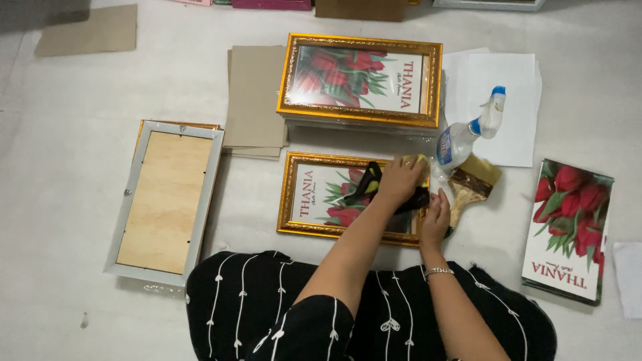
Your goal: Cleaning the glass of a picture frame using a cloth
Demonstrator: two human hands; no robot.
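Your left hand (400,179) pressed a yellow-black cloth (370,182) flat on the gold frame (314,194) lying on the floor (67,100), while your right hand (436,215), fingers loosely open, held its edge, apparently steadying it.

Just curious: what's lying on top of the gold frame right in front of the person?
A black and yellow cloth lies on the near gold frame, pressed by the left hand. The right hand rests at its right edge. Arm and cloth hide that part of the flower picture.
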